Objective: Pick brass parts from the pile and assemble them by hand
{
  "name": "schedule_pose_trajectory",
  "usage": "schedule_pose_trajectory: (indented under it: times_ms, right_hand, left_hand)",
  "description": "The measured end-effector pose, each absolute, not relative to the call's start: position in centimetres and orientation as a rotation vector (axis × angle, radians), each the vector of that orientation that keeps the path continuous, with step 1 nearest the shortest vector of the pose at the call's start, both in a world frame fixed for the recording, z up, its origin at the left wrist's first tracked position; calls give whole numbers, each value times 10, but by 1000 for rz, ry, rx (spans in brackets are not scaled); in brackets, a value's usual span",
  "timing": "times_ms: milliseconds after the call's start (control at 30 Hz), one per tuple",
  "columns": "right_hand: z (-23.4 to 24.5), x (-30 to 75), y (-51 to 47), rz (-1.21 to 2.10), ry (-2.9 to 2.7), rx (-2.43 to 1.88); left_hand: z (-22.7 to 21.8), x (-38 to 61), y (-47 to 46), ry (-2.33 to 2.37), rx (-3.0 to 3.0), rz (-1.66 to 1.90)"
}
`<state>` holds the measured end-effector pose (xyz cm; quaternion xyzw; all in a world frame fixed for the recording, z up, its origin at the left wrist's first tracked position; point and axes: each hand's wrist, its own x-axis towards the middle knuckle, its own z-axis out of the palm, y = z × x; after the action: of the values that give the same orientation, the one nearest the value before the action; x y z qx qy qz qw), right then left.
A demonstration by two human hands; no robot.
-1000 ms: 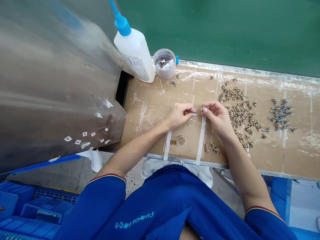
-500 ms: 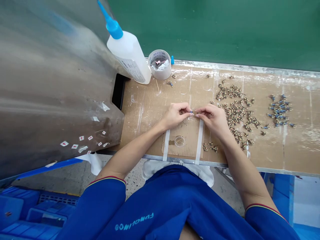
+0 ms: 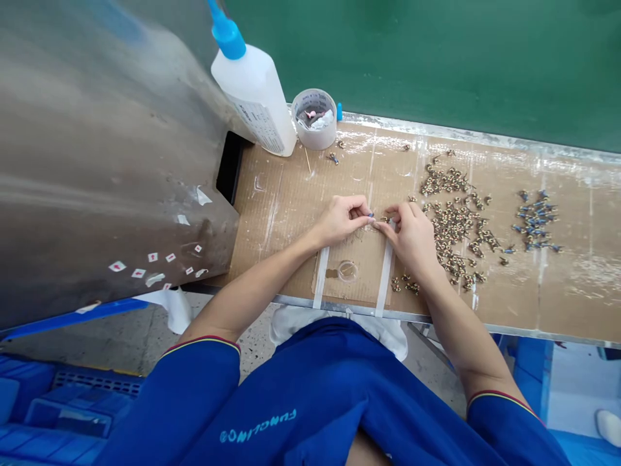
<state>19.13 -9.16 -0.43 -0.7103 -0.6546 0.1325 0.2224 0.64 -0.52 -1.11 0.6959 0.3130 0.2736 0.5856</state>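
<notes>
My left hand (image 3: 343, 219) is closed in a pinch on a small blue part (image 3: 371, 215) above the cardboard-covered bench (image 3: 291, 246). Close beside it, my right hand (image 3: 412, 234) has thumb and forefinger bent toward the blue part, their tips nearly meeting the left fingertips. A small brass-coloured piece (image 3: 385, 219) shows at the right fingers; whether it is gripped firmly is hard to see. Right of that hand lies a spread of small brass-coloured metal parts (image 3: 453, 226). Blue-tipped parts (image 3: 536, 220) form a separate group farther right. Below the hands sits a small clear round dish (image 3: 347, 272).
A white bottle with a blue nozzle (image 3: 257, 97) stands at the back left. Beside it are a tape roll (image 3: 316, 137) holding scraps and a thin stick (image 3: 307, 160). A metal panel (image 3: 121, 162) borders the left; a green surface (image 3: 436, 65) lies beyond the bench.
My right thumb has moved in toward the left fingertips, and the right forefinger has lifted and opened slightly. The left hand keeps its pinch on the blue part. The view has shifted a little.
</notes>
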Motion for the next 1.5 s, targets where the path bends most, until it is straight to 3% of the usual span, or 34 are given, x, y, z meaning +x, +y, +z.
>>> schedule_pose_trajectory:
  times_ms: [567, 800, 967, 1500]
  right_hand:
    - [-13, 188, -91, 356, -1805, -1815]
    - [-12, 188, -83, 829, -1215, -1586]
    - [-11, 183, -82, 1030, -1109, -1505]
    - [-14, 176, -82, 1084, -1125, -1528]
  left_hand:
    - [-10, 7, -6, 762, 1695, 640]
    - [-15, 10, -9, 826, 1779, 645]
    - [-15, 11, -10, 858, 1844, 651]
    - [-16, 7, -7, 870, 2012, 616]
